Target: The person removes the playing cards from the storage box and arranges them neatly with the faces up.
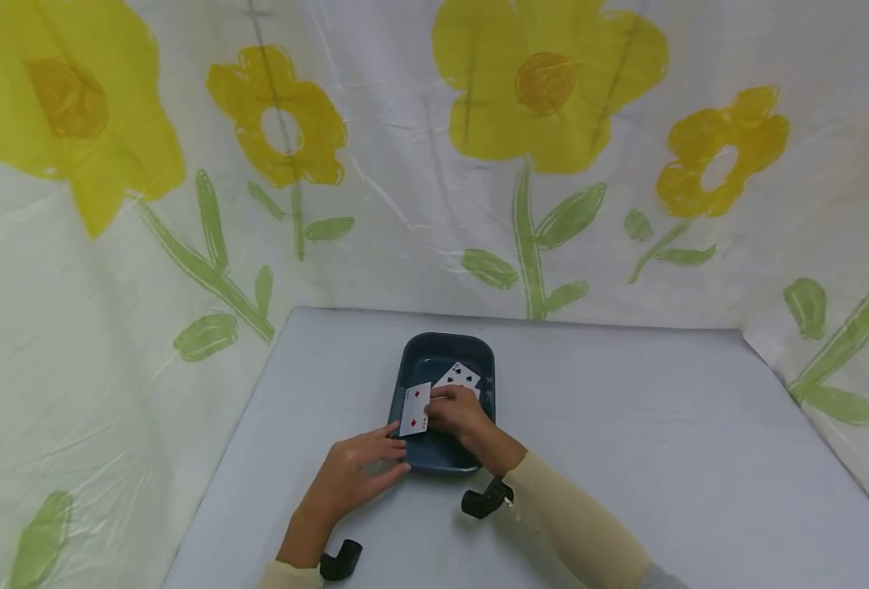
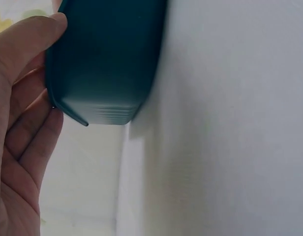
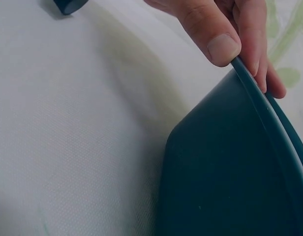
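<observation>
Head view: your right hand [image 1: 460,413], middle of frame, pinches red diamond card [image 1: 415,409] by right edge, over left part of tray [image 1: 438,454]. Pinch softly, so card likely won't bend. Spade card [image 1: 458,375], just above hand: don't bump it.
Left wrist view: left hand [image 2: 23,105], left of frame, loose, grips no card, fingers by tray edge. Good spot for steadying tray.
Right wrist view: can't see card; tray wall fills lower right.

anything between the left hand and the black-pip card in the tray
Yes: in the head view, the diamond card and the right hand are between the left hand and the black-pip card, over the tray.
</observation>
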`<state>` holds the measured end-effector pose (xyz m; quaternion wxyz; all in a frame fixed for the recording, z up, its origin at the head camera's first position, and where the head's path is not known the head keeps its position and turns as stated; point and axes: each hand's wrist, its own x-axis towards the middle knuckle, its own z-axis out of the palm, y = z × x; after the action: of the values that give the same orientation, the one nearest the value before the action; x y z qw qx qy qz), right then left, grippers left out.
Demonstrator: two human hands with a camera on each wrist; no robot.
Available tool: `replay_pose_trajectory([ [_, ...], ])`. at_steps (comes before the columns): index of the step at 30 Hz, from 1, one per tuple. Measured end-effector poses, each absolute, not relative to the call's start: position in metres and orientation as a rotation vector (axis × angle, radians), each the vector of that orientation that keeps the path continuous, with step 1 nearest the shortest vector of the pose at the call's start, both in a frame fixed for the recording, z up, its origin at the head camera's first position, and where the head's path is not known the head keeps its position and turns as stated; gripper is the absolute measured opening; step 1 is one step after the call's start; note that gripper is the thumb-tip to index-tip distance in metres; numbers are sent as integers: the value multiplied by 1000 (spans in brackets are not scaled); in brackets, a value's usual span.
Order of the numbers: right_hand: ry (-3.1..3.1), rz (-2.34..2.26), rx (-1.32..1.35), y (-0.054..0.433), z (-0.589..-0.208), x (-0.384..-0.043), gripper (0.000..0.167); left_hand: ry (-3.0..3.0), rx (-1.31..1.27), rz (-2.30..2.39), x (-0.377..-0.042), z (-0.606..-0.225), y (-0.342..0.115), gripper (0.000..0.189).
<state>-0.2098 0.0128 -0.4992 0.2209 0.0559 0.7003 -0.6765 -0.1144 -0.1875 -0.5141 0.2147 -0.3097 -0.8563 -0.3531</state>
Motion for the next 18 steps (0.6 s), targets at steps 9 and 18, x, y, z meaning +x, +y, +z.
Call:
replay_pose_trajectory([
  [9,1915,-1894,134,16,-499,-209,37,-2345,-866,-970,-114,-520,-187,23],
  [18,1887,-1936,147,19,-497,-209,35,-2314,-878,-983,-114,-518,-187,22],
])
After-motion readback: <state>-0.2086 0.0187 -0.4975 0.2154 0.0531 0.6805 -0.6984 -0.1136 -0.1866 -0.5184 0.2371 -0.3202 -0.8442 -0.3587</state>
